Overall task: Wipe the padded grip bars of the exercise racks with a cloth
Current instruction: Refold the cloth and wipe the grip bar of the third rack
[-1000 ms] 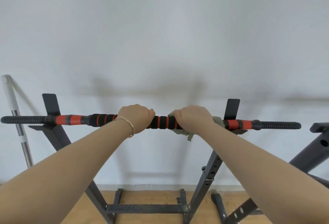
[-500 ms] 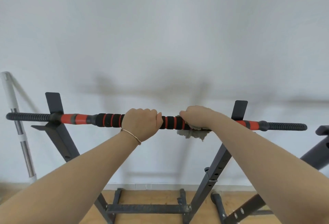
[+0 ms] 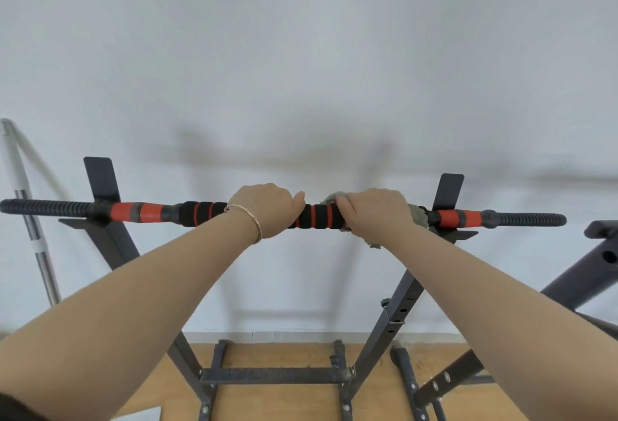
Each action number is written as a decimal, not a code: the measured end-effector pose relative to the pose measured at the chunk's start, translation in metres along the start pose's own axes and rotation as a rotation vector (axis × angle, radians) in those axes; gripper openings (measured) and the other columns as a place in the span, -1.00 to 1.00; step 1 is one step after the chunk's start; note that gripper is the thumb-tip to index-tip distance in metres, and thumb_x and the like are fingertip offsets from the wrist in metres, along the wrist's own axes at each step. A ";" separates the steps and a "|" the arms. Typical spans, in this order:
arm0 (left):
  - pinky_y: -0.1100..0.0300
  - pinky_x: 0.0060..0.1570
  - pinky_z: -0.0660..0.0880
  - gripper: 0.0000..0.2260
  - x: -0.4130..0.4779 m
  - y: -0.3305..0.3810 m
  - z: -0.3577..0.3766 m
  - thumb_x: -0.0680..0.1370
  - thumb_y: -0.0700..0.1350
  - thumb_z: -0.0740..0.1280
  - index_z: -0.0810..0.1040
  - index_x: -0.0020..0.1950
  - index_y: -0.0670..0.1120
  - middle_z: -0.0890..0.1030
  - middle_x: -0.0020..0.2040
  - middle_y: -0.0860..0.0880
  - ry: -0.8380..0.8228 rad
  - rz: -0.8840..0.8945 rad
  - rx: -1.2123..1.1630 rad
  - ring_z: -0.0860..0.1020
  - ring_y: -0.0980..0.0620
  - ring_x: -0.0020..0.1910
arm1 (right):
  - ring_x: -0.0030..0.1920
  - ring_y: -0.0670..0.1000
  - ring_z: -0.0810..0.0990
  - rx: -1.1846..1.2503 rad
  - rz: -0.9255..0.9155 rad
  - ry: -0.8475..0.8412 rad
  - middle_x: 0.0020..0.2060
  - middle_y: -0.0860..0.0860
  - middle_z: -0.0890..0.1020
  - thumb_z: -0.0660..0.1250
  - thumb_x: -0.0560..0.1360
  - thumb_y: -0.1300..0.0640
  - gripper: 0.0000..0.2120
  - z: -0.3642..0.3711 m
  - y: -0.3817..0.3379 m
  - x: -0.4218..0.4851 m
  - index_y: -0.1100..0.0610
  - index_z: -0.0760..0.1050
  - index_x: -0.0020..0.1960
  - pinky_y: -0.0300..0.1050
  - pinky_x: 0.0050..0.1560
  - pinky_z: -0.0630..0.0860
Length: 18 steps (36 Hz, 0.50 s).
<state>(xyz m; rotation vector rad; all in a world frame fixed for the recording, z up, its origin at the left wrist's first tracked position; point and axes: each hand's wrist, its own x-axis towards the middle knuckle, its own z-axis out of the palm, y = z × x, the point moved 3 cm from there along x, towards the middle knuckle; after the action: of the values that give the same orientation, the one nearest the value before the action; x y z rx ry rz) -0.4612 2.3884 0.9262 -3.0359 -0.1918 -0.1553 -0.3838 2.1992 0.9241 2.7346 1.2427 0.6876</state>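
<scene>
A horizontal grip bar (image 3: 319, 216) with black and red foam padding rests across the two uprights of a dark exercise rack (image 3: 398, 313). My left hand (image 3: 267, 210) grips the padding just left of the bar's middle; a thin bracelet circles that wrist. My right hand (image 3: 371, 211) is wrapped round the bar to the right, holding a grey-green cloth (image 3: 418, 215) against the padding. Cloth edges poke out above my fingers, beside my wrist and below the bar. Most of the cloth is hidden under my right hand.
A silver and white pole (image 3: 26, 220) leans on the white wall at the left. Part of a second dark rack (image 3: 598, 253) shows at the right edge. The rack's base crossbar (image 3: 274, 375) lies on a wooden floor below.
My right hand and the cloth slid right along the bar, away from my left hand, exposing more striped padding between them. My left hand kept its grip.
</scene>
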 end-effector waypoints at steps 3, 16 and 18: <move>0.22 -0.49 0.17 -0.59 -0.016 0.005 0.003 0.56 0.12 -0.07 0.31 -0.37 -0.04 0.32 -0.52 0.04 0.199 0.040 0.104 0.33 0.00 -0.58 | -0.33 0.07 0.51 0.264 0.150 -0.447 -0.41 -0.04 0.51 0.09 0.57 0.00 -0.73 -0.001 0.006 0.019 0.04 0.50 -0.17 -0.11 -0.31 0.39; 0.11 -0.21 0.47 -0.37 0.002 -0.019 -0.007 0.55 0.22 -0.16 0.58 -0.21 -0.13 0.66 -0.42 -0.02 -0.362 -0.124 -0.350 0.63 -0.03 -0.35 | -0.36 0.06 0.48 -0.120 -0.045 -0.159 -0.34 -0.07 0.53 0.29 0.52 0.10 -0.86 -0.005 -0.016 0.003 -0.02 0.51 0.07 -0.20 -0.43 0.23; 0.11 -0.15 0.53 -0.39 0.001 -0.023 -0.006 0.57 0.22 -0.09 0.57 -0.23 -0.18 0.67 -0.41 -0.07 -0.505 -0.163 -0.453 0.66 -0.04 -0.39 | -0.53 0.06 0.34 -0.107 0.029 0.079 -0.50 -0.03 0.43 0.35 0.43 0.18 -0.94 -0.009 -0.023 -0.011 0.08 0.48 -0.20 -0.22 -0.46 0.21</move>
<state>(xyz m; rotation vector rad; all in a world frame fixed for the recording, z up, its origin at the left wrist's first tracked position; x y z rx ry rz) -0.4641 2.4105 0.9340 -3.4385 -0.5007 0.6506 -0.4096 2.2057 0.9227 2.6677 1.1465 0.8468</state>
